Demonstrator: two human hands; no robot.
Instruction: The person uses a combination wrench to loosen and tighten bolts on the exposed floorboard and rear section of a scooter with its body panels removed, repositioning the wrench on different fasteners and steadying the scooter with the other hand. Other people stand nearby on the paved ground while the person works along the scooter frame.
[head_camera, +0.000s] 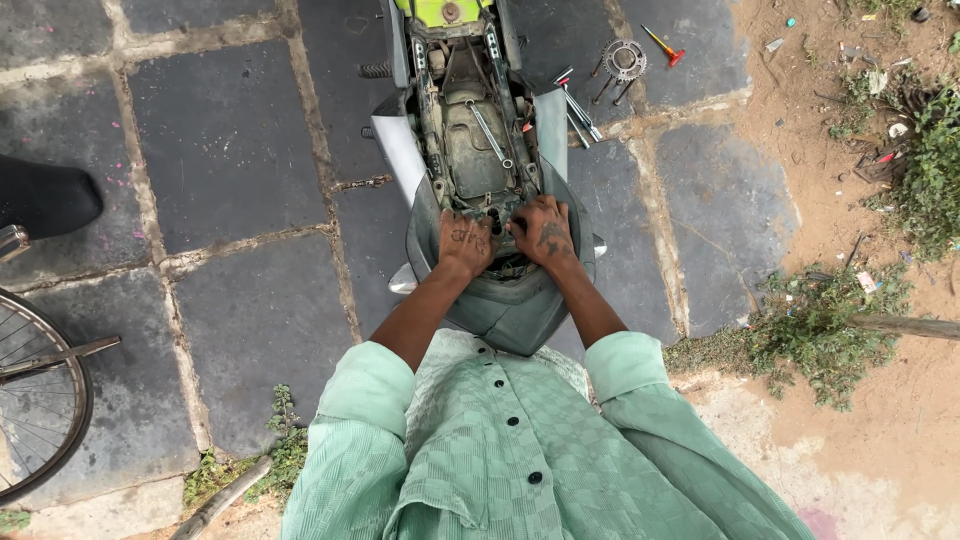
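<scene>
1. the motorbike tail (500, 300), seat off, stands on the stone floor (230, 150) just ahead of the person.
2. left hand (465, 243) and right hand (541, 232) press side by side on the rear of the open frame, fingers curled down into it; whether they grip anything i cannot tell.
3. the grey panels look stiff and probably brittle plastic, the frame heavy and grimy; safest hold is likely the metal rails.
4. a spanner (490, 133) lies in the tray, a sprocket (624, 60) on the floor nearby.
</scene>
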